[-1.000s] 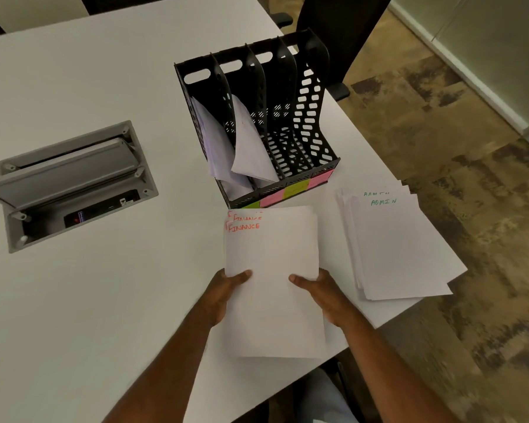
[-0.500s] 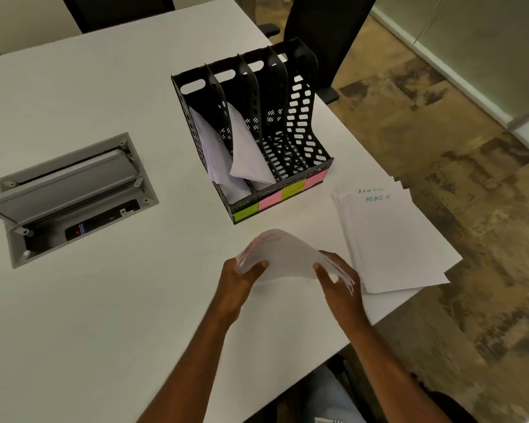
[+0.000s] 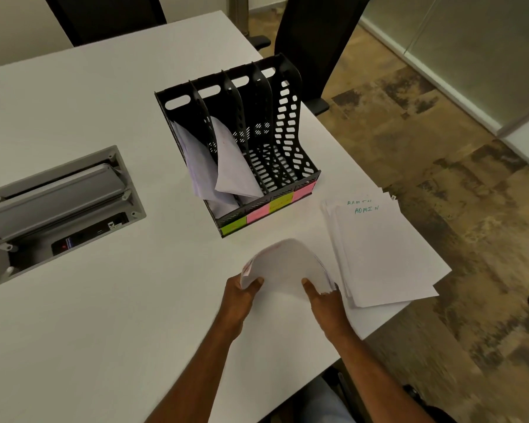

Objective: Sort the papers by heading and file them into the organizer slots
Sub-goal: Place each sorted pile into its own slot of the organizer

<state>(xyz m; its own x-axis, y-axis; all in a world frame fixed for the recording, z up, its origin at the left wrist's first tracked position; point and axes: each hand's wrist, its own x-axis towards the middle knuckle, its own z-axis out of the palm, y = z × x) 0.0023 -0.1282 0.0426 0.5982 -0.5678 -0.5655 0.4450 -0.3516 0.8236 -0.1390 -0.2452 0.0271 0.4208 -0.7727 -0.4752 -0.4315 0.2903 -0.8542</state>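
On the white table [image 3: 74,331] near its edge, left hand [image 3: 238,300] and right hand [image 3: 326,303] grip pinches bowed papers [image 3: 284,267].

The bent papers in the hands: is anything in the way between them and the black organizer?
Nothing visible is. Both hands, left and right, hold the bent papers above bare table just in front of the organizer. The ADMIN pile lies off to the right. The two right slots look empty.

Writing on the organizer's coloured labels [image 3: 258,213] too small to read.
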